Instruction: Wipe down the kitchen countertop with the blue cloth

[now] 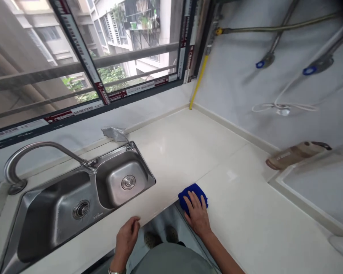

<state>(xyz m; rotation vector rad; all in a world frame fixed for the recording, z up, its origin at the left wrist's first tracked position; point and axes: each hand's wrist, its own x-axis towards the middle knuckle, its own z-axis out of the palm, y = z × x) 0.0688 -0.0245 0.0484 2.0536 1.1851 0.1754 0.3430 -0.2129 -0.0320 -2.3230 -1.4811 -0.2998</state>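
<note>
A bunched blue cloth (193,198) lies on the cream countertop (177,156) by the inner corner of its front edge. My right hand (198,215) grips it from above, fingers spaced over the cloth and thumb along its near side. My left hand (128,234) is closed, with its fingers curled in at the front edge of the counter before the sink. Nothing shows in it, and the palm side is turned away from view.
A double-bowl steel sink (125,167) with a curved faucet (50,144) is set in at left. Crumpled grey plastic (114,133) lies behind it. A brown bottle-shaped object (297,154) rests by the right wall. A yellow pipe (198,82) rises in the corner.
</note>
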